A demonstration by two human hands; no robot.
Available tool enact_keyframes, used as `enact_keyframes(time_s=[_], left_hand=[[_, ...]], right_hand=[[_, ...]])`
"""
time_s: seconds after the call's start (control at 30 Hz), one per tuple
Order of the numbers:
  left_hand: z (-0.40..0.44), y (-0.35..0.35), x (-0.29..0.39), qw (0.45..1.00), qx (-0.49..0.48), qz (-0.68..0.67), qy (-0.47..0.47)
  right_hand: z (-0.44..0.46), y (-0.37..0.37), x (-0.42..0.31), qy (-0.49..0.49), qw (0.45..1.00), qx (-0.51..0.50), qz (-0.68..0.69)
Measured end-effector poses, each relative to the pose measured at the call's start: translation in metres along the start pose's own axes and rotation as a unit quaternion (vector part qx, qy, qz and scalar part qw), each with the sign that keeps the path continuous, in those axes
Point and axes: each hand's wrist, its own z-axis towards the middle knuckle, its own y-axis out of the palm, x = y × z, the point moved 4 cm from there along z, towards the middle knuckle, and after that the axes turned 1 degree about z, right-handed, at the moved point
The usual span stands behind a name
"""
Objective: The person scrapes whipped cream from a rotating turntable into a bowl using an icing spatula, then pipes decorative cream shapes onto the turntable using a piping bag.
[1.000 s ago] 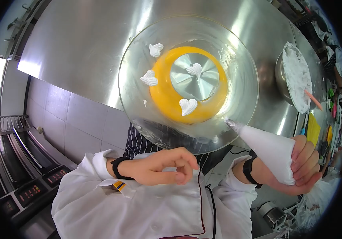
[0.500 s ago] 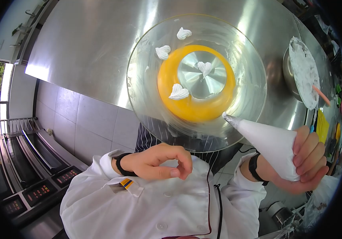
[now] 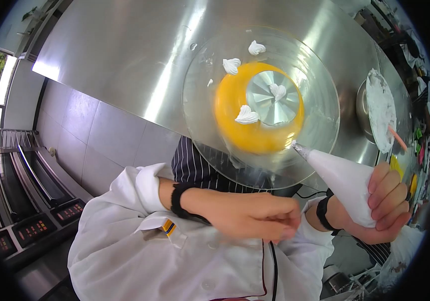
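Observation:
My right hand (image 3: pixel 389 200) is wrapped round the back of a white piping bag (image 3: pixel 342 175) filled with cream. Its metal nozzle (image 3: pixel 301 149) points up and left over the near right part of a clear round cake turntable (image 3: pixel 201 118). A yellow ring and a silver centre show through the turntable. Several white piped cream hearts (image 3: pixel 246 115) sit on it, one near the middle. In front of my jacket, below the turntable, my left hand (image 3: pixel 252 213) is held in the air with curled fingers and nothing visible in it; the fingertips are slightly blurred.
At the right of the steel table (image 3: pixel 119 60) stands a metal bowl (image 3: pixel 362 115) of white cream (image 3: pixel 379 110), with an orange handle (image 3: pixel 398 139) sticking out. The turntable overhangs the near table edge. Black oven-like appliances (image 3: pixel 34 200) are at the lower left.
My left hand has moved right toward the piping bag, its fingers now closer together. The view has shifted, so the turntable appears farther right. The right hand keeps hold of the piping bag.

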Motion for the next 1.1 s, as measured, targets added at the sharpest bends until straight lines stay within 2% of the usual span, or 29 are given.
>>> enact_keyframes(time_s=[0.07,0.1,0.17,0.4,0.53,0.63,0.77,1.1], left_hand=[[0.025,0.0,-0.002,0.992,0.041,-0.116,-0.016],[0.036,0.004,-0.005,0.992,0.041,-0.116,-0.008],[0.048,0.008,-0.005,0.968,0.128,-0.201,0.082],[0.048,0.006,-0.013,0.961,0.108,-0.24,0.089],[0.048,0.001,-0.014,0.95,0.125,-0.257,0.126],[0.045,-0.002,-0.015,0.944,0.136,-0.278,0.112],[0.047,0.0,-0.021,0.924,0.143,-0.335,0.11],[0.044,-0.009,-0.021,0.941,0.114,-0.3,0.112]], right_hand=[[0.003,0.006,-0.005,-0.022,0.999,-0.022,-0.027],[0.005,0.006,-0.004,-0.021,0.999,-0.03,-0.028],[0.003,0.006,0.0,-0.017,0.997,-0.07,-0.034],[-0.005,0.008,-0.002,-0.064,0.993,-0.089,-0.044],[-0.004,0.009,0.008,-0.03,0.995,-0.086,-0.031],[-0.002,0.01,0.018,-0.013,0.998,-0.067,-0.001],[-0.004,0.007,0.019,0.005,0.996,-0.081,-0.027],[-0.006,0.008,0.02,-0.003,0.996,-0.084,-0.031]])
